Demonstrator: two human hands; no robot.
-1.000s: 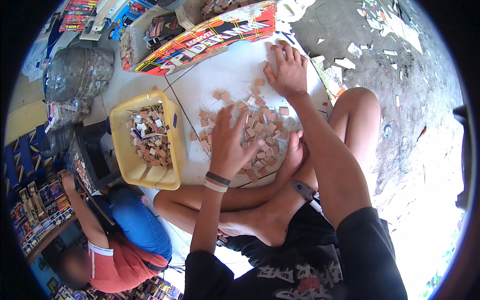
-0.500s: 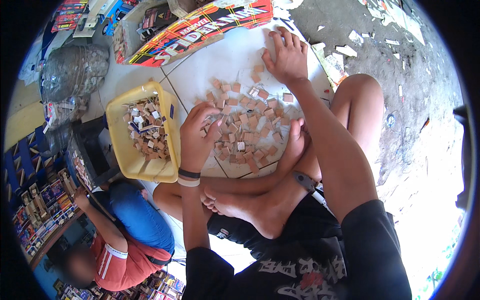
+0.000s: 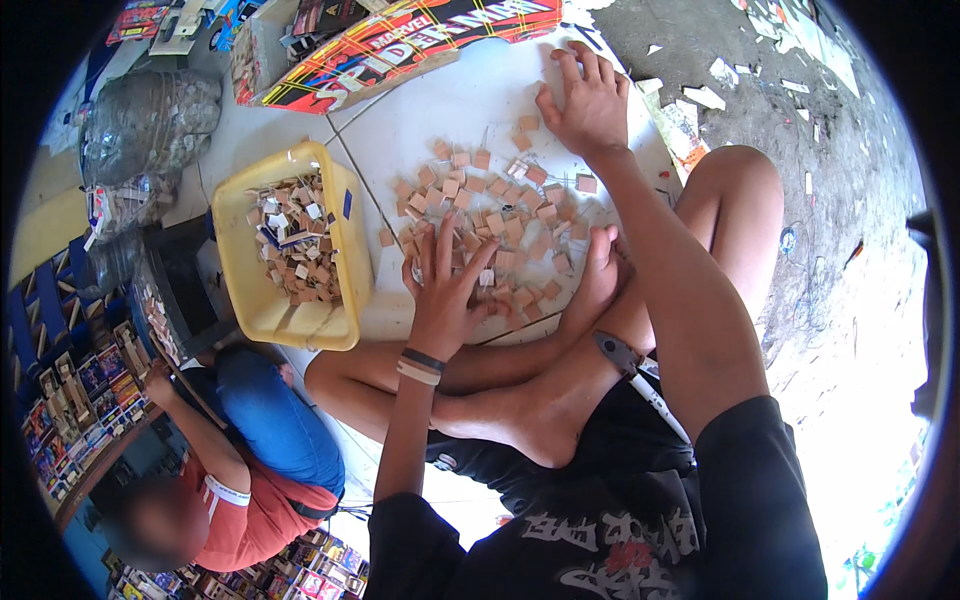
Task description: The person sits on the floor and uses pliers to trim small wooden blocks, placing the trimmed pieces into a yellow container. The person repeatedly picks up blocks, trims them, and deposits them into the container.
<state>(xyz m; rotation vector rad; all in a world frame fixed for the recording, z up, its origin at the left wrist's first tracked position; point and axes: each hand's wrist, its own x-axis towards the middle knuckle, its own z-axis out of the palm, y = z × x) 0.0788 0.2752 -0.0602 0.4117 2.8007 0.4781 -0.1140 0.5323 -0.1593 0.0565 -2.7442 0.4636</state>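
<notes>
Small brown square pieces (image 3: 515, 230), several with thin wires sticking out, lie scattered over the white floor tiles (image 3: 430, 110) before my crossed legs. My left hand (image 3: 447, 290) is over the near left side of this pile, fingers spread, with nothing seen in its grasp. Beyond the pile, my right hand (image 3: 588, 108) rests at the far edge of the tiles with its fingers apart, holding nothing. To the left of the pieces stands a yellow plastic tub (image 3: 350, 250), partly filled with similar brown and white pieces (image 3: 300, 235).
Pliers (image 3: 617, 352) lie by my shin. A box with a colourful printed side (image 3: 400, 55) stands at the back. Clear plastic bags (image 3: 150, 125) sit far left. At lower left another person (image 3: 250, 510) in a red shirt sits near stacked goods. Scraps litter the grey ground (image 3: 705, 97).
My left hand has come down and to the right, from beside the tub onto the pieces, its fingers spreading. My right hand stays by the tile edge.
</notes>
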